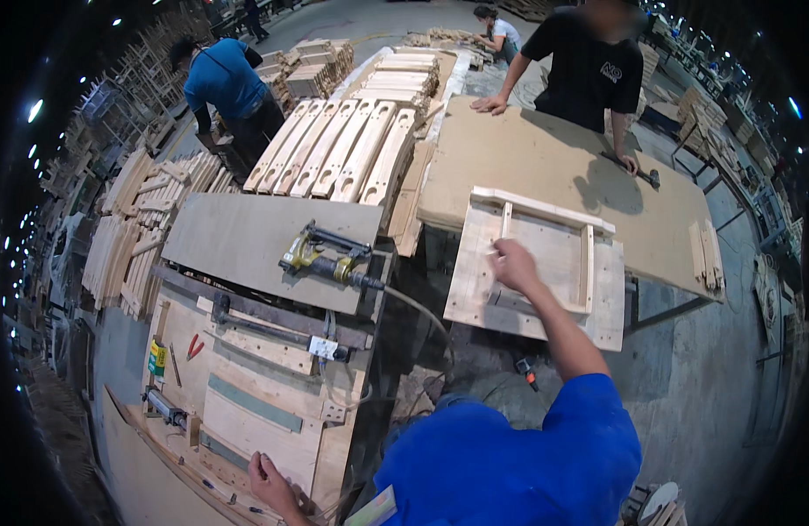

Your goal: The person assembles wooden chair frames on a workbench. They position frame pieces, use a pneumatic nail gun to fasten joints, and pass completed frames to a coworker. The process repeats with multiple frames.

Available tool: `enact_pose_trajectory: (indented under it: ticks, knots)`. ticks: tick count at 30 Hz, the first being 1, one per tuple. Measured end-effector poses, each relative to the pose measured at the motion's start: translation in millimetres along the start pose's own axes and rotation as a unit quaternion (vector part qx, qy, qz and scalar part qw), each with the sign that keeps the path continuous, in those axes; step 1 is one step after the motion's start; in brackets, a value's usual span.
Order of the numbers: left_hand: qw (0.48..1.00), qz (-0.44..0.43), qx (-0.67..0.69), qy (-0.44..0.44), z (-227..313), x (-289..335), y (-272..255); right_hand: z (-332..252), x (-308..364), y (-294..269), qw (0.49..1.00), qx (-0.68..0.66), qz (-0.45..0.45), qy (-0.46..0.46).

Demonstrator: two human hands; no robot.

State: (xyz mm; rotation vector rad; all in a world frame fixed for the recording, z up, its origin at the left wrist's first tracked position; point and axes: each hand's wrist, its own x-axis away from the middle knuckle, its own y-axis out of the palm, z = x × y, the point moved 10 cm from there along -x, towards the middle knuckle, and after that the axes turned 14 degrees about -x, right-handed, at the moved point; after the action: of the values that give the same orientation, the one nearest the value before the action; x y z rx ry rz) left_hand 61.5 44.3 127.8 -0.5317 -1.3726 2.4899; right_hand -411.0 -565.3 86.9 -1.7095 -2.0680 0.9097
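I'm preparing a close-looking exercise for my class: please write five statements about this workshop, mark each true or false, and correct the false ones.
1. The yellow-green nail gun lies on the grey board. True.
2. The person's left hand is over the wooden frame. False: the right hand is.
3. The red-handled pliers lie left of the nail gun. True.
4. The hammer lies on the floor. False: it is at the tan table.
5. The person's right sleeve is blue. True.
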Motion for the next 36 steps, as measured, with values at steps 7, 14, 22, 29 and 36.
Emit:
enact_pose_trajectory:
  ticks: [7,14,22,29,36]
  knots:
    - [0.991,-0.127,-0.030,0.033,80,27,79,106,-95,-105,0.958,0.268,0.073,0.073]
    - [0.972,-0.203,-0.118,0.007,84,62,81,154,-135,-78,0.930,0.349,-0.036,0.109]
    - [0.963,-0.217,-0.156,-0.007,82,79,85,137,-156,-91,0.932,0.348,-0.093,0.043]
    - [0.965,-0.210,-0.139,0.071,124,38,104,61,-124,-166,0.944,0.329,-0.006,-0.036]
    - [0.974,-0.146,-0.035,0.169,188,8,90,-126,-80,-204,0.930,0.245,0.109,-0.250]
